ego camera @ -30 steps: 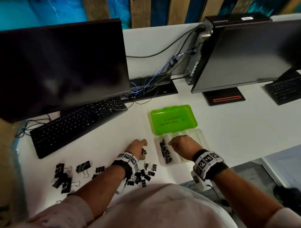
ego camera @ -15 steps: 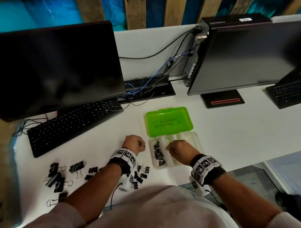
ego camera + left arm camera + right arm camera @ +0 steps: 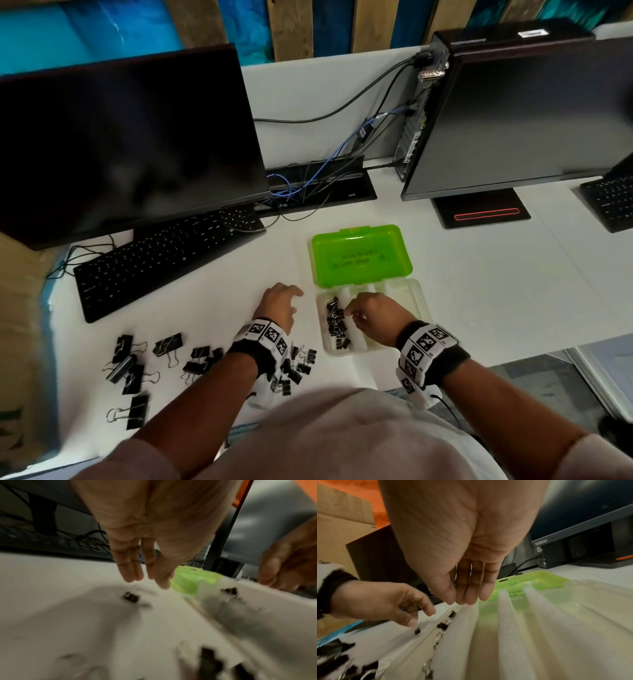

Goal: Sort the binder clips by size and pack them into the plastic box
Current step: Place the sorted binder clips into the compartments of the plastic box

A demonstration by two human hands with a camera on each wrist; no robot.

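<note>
The clear plastic box (image 3: 416, 301) lies open with its green lid (image 3: 359, 253) folded back. Several small black clips (image 3: 336, 323) fill its leftmost compartment; the other compartments (image 3: 539, 622) show bare. My right hand (image 3: 354, 313) hovers over that left compartment, fingers (image 3: 467, 593) straight and together, holding nothing I can see. My left hand (image 3: 291, 299) hangs open just left of the box, fingers (image 3: 130, 569) straight. One small clip (image 3: 130, 597) lies on the desk under them. Medium clips (image 3: 296, 366) are piled by my left wrist, large clips (image 3: 128, 365) further left.
A black keyboard (image 3: 164, 260) and a monitor (image 3: 120, 144) stand behind the left hand. A second monitor (image 3: 513, 120), its base (image 3: 479, 212) and a tangle of cables (image 3: 308, 185) sit behind the box. The desk's front edge runs just right of my right wrist.
Both hands were curled into fists; now their fingers are straightened. The left hand has let a small clip down onto the desk beside the box.
</note>
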